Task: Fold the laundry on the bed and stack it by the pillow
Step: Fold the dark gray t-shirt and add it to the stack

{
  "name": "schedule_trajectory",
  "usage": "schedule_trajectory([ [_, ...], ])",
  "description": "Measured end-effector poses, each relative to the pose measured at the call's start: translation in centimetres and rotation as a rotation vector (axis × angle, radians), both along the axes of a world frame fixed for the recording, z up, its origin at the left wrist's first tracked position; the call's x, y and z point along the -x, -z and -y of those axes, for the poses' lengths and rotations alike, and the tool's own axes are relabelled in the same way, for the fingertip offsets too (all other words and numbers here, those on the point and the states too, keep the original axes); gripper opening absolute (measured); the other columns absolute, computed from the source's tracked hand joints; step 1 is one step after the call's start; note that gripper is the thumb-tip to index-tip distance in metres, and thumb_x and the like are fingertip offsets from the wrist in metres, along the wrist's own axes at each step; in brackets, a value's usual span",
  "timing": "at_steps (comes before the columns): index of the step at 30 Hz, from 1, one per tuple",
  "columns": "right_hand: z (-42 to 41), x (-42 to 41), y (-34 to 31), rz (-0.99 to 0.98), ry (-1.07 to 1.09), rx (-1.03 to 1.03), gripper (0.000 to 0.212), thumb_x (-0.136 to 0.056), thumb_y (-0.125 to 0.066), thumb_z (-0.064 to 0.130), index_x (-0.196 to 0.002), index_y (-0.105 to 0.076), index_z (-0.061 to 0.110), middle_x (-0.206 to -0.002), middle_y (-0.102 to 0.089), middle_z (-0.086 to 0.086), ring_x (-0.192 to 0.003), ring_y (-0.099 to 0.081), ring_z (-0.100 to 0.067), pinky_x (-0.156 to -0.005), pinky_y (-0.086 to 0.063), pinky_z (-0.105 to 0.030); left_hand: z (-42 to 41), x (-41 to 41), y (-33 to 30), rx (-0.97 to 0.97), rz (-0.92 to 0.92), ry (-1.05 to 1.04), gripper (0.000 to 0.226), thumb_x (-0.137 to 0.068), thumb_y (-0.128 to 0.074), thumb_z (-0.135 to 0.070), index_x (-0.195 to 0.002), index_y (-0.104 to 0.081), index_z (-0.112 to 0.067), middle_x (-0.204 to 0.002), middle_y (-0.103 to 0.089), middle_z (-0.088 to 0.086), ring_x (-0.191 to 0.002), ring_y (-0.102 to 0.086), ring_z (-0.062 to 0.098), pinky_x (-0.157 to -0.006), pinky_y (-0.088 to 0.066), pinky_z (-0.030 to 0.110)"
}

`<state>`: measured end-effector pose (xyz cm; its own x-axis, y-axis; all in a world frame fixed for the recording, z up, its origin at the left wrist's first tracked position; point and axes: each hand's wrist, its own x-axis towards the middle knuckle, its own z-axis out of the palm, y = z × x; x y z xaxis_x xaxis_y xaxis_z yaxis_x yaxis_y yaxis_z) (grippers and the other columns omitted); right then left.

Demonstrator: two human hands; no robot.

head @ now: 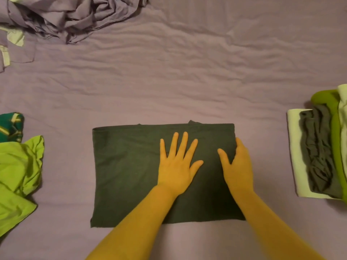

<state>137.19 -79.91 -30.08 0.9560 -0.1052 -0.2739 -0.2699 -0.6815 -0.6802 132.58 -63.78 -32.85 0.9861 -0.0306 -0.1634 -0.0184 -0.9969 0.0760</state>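
Both forearms enter from the near edge and reach onto a dark folded garment (129, 171) that lies flat on the bed (187, 87), directly in front of the person. On the left hand (176, 166) the fingers (185, 142) are straight and spread, palm down, pressing the cloth near its centre. The right hand (237, 164) grips the garment's right edge: the thumb lies on top and the other fingers curl over and under the edge. The garment is a rough rectangle, with a rounded fold along its left side and small tabs of cloth protruding at the far edge. It appears to be thin knit fabric: light, soft and limp, with no stiffness of its own, so it will likely sag and unfold if lifted from one point. The next fold probably calls for taking the right edge with the layers pinched together and carrying it across while the flat hand anchors the middle; for transfer, support from beneath on both sides is advisable. Unfolded green clothing (18, 175) lies at the left, a folded stack (319, 151) at the right, and a crumpled purple sheet (75, 17) at the far left. No pillow is visible.
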Motion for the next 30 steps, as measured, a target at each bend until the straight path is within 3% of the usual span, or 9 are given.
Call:
schedule_trajectory([
  [5, 0.5, 1.7, -0.9, -0.1, 0.011, 0.019, 0.046, -0.094, -0.053, 0.035, -0.135, -0.047, 0.015, -0.126, -0.058, -0.007, -0.113, -0.056, -0.026, -0.09, -0.046, -0.036, -0.1, -0.2, -0.4, 0.012, -0.138, -0.007, 0.066, -0.093, -0.005, -0.063, -0.15, 0.0, -0.03, -0.16, 0.001, 0.004, -0.146, 0.009, 0.029, -0.114, 0.001, 0.06],
  [8, 0.2, 1.9, -2.1, -0.191, 0.037, -0.127, 0.041, -0.091, -0.059, 0.033, -0.126, -0.053, 0.013, -0.116, -0.062, -0.004, -0.1, -0.06, -0.02, -0.079, -0.046, -0.026, 0.1, -0.5, -2.4, 0.177, -0.157, -0.095, 0.063, -0.095, -0.01, -0.06, -0.15, -0.015, -0.03, -0.16, -0.002, 0.001, -0.147, 0.01, 0.024, -0.117, 0.006, 0.052],
  [12, -2.1, 2.3, -5.1, -0.306, 0.003, -0.554, 0.038, -0.087, -0.066, 0.02, -0.122, -0.053, 0.025, -0.114, -0.065, 0.004, -0.09, -0.065, -0.006, -0.069, -0.053, -0.019, -0.2, 0.2, -6.8, 0.818, -0.083, -0.456, 0.041, -0.1, -0.036, -0.041, -0.127, -0.058, -0.019, -0.136, -0.053, 0.002, -0.128, -0.044, 0.018, -0.107, -0.034, 0.033],
  [15, -5.0, 2.9, -6.7, -0.402, -0.109, -0.696, 0.062, -0.088, -0.064, 0.011, -0.136, -0.035, 0.037, -0.109, -0.06, 0.002, -0.07, -0.066, -0.004, -0.049, -0.05, -0.021, -1.1, 0.9, -9.9, 1.482, -0.308, -0.725, 0.04, -0.097, -0.038, -0.05, -0.123, -0.059, -0.028, -0.119, -0.064, -0.005, -0.109, -0.06, 0.009, -0.094, -0.048, 0.028],
  [17, -7.4, 3.2, -7.3, -0.419, -0.159, -0.714, 0.069, -0.091, -0.058, 0.007, -0.143, -0.025, 0.038, -0.114, -0.053, 0.002, -0.074, -0.065, -0.009, -0.051, -0.053, -0.025, -2.5, 1.4, -10.6, 1.644, -0.34, -0.785, 0.045, -0.093, -0.04, -0.057, -0.128, -0.055, -0.032, -0.121, -0.062, -0.01, -0.111, -0.058, 0.004, -0.095, -0.047, 0.025],
  [22, -11.8, 4.9, -7.4, -0.512, -0.189, -0.831, 0.052, -0.094, -0.041, 0.002, -0.131, -0.036, 0.038, -0.095, -0.07, 0.016, -0.086, -0.068, -0.009, -0.062, -0.056, -0.029, -7.5, 3.4, -10.3, 1.629, -0.202, -0.76, 0.033, -0.093, -0.058, -0.029, -0.126, -0.057, -0.027, -0.116, -0.067, -0.006, -0.107, -0.063, 0.006, -0.086, -0.051, 0.022],
  [25, -13.2, 6.0, -7.3, -0.47, -0.139, -0.867, 0.042, -0.097, -0.038, 0.003, -0.124, -0.043, 0.036, -0.108, -0.067, 0.011, -0.086, -0.068, -0.016, -0.062, -0.056, -0.028, -10.2, 5.1, -9.7, 1.582, -0.13, -0.785, 0.031, -0.094, -0.057, -0.016, -0.125, -0.059, -0.023, -0.114, -0.069, -0.005, -0.104, -0.065, 0.01, -0.085, -0.053, 0.024],
  [27, -13.6, 6.7, -6.8, -0.356, -0.079, -0.762, 0.041, -0.097, -0.038, 0.0, -0.126, -0.046, 0.028, -0.12, -0.06, 0.002, -0.089, -0.065, -0.016, -0.067, -0.056, -0.024, -11.8, 6.1, -9.4, 1.567, -0.085, -0.829, 0.031, -0.095, -0.056, -0.016, -0.125, -0.059, -0.022, -0.114, -0.068, -0.004, -0.101, -0.066, 0.011, -0.08, -0.055, 0.023],
  [30, -13.2, 7.6, -5.5, -0.16, -0.104, -0.387, 0.043, -0.093, -0.044, -0.003, -0.133, -0.049, 0.013, -0.133, -0.053, -0.008, -0.113, -0.053, -0.019, -0.096, -0.045, -0.029, -14.7, 7.6, -8.6, 1.451, 0.015, -0.871, 0.038, -0.096, -0.054, -0.018, -0.134, -0.052, -0.021, -0.122, -0.061, -0.009, -0.104, -0.061, 0.005, -0.08, -0.052, 0.013],
])
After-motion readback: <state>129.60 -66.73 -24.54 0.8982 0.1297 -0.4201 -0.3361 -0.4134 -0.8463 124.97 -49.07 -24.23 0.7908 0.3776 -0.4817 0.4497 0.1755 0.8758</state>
